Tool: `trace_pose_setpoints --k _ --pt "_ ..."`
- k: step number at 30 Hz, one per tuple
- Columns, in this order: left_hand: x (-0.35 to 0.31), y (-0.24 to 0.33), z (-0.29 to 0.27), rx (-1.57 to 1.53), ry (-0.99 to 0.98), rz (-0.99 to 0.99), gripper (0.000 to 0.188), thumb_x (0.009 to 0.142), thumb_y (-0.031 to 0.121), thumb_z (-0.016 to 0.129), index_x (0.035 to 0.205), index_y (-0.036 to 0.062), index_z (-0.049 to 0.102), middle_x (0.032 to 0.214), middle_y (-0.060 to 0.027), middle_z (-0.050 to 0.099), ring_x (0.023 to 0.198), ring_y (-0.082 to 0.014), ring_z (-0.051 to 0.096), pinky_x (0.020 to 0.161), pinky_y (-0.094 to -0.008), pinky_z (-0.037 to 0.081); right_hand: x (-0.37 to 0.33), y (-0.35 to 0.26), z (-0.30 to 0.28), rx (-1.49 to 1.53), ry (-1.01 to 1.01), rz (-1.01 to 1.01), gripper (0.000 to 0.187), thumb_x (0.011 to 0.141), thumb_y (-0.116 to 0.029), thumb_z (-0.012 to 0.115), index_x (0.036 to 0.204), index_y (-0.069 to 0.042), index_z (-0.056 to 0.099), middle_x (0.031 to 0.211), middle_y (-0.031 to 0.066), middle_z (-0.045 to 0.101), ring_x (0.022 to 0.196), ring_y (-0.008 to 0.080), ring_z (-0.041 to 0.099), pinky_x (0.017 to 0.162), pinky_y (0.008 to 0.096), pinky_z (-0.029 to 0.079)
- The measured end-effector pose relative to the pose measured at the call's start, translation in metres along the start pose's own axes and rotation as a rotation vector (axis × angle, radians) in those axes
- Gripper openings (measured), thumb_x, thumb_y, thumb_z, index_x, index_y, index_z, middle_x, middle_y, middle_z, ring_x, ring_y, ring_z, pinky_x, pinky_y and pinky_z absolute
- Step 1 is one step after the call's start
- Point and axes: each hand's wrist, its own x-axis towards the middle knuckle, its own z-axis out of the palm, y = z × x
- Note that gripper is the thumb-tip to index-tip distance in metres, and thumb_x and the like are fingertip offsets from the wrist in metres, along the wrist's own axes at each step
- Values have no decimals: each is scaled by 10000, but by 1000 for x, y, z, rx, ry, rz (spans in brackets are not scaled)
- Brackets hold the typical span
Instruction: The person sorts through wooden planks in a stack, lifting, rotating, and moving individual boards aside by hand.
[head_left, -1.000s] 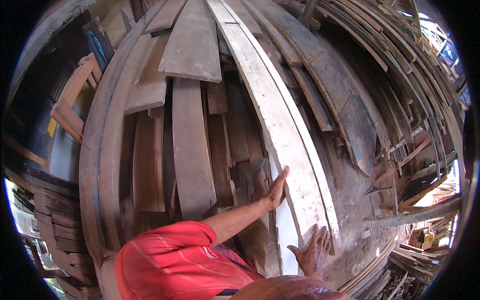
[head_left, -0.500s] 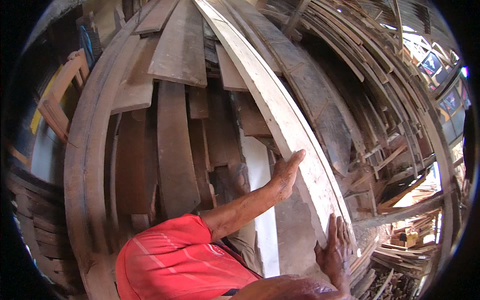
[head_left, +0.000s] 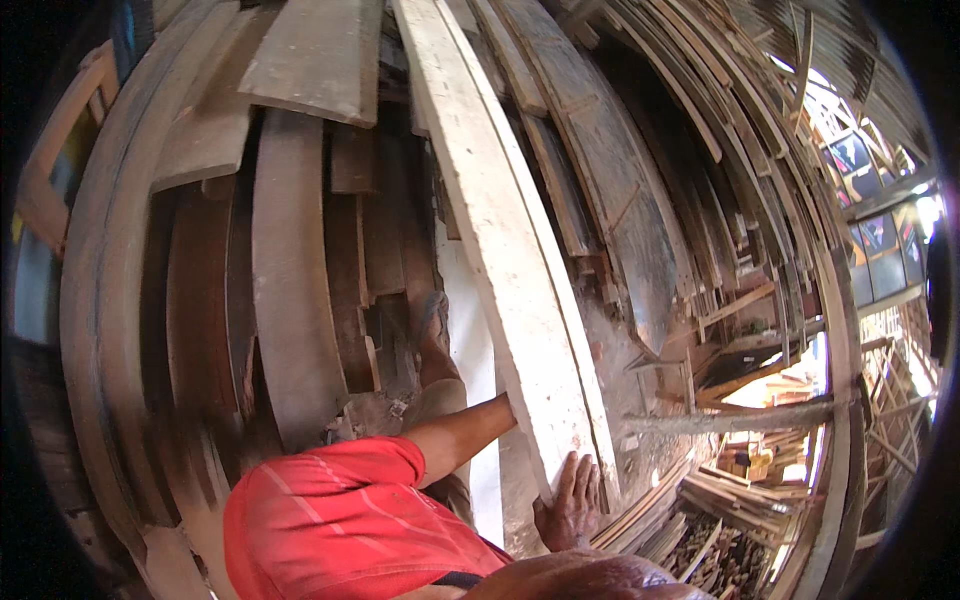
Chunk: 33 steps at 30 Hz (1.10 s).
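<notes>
A long pale wooden plank (head_left: 510, 270) runs from the far top down to its near end close to me. My right hand (head_left: 570, 505) is at that near end, its fingers lying over the plank's face and its palm against the end and edge. From the red sleeve, my left forearm (head_left: 478, 428) reaches beneath the plank's left edge. The plank hides my left hand, so its fingers do not show.
Wide dark boards (head_left: 290, 260) lie side by side on the left, near my foot (head_left: 430, 318). More long timber (head_left: 600, 170) lies on the right. A crosswise pole (head_left: 730, 418) and a heap of wood strips (head_left: 740, 490) are at the lower right.
The plank's near end has shifted left in view as the whole view swung. My left hand, earlier visible on the plank's left edge with its thumb on top, has gone beneath it.
</notes>
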Motion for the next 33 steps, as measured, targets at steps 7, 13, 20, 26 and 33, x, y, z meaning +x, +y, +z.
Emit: trace_pose_setpoints --k 7,13,20,26,33 --pt "28 -7 -31 -19 -68 7 477 1025 420 430 1309 42 495 1232 -120 558 1189 -260 533 1044 -434 456 6 4 -13 25 55 -32 1040 702 -209 806 1537 12 227 1501 371 313 1379 542 338 1132 553 327" --pt "40 -9 -11 150 -297 -24 585 998 496 442 1415 86 460 1298 -101 559 1268 -288 498 1102 -515 388 -1 19 -92 117 24 -59 965 748 -291 786 1531 -33 287 1461 325 431 1331 463 466 1098 484 409" --pt "49 8 -54 435 575 344 730 950 707 373 1403 145 487 1193 -121 599 1142 -310 547 1026 -512 442 9 61 -89 475 -115 -8 824 742 -371 805 1413 -12 489 1138 239 694 1080 379 666 912 425 510" --pt "-8 24 -42 1021 992 474 1017 910 822 190 1458 -9 398 1411 -197 487 1316 -296 446 1151 -410 301 24 79 -52 816 -217 8 716 716 -374 863 1265 20 626 1105 181 714 1017 246 675 907 383 515" --pt "-34 10 -23 1401 929 816 1074 925 809 197 1465 -105 361 1442 -220 485 1371 -288 415 1159 -380 261 12 67 -85 1097 -150 230 692 758 -303 863 1250 102 592 1086 144 708 979 223 670 866 348 534"
